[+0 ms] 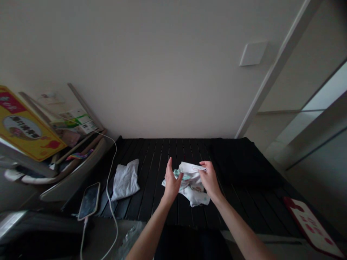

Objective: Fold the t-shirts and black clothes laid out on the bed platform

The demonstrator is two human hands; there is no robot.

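A crumpled white cloth garment (191, 189) with green and pink print lies bunched on the black slatted surface (154, 202), partly lifted at its top edge. My right hand (209, 178) pinches that upper edge between fingers and thumb. My left hand (171, 182) stands upright against the garment's left side, its fingers pointing away from me. Whether it grips the cloth is hidden. A folded plain white cloth (125, 180) lies to the left of both hands, untouched.
A smartphone (89, 201) with a white charging cable (110, 187) lies left of the black surface. Beyond it, a yellow and red printed board (24, 126) leans among papers. A red-and-white printed card (311, 227) sits at the right edge. A white wall rises behind.
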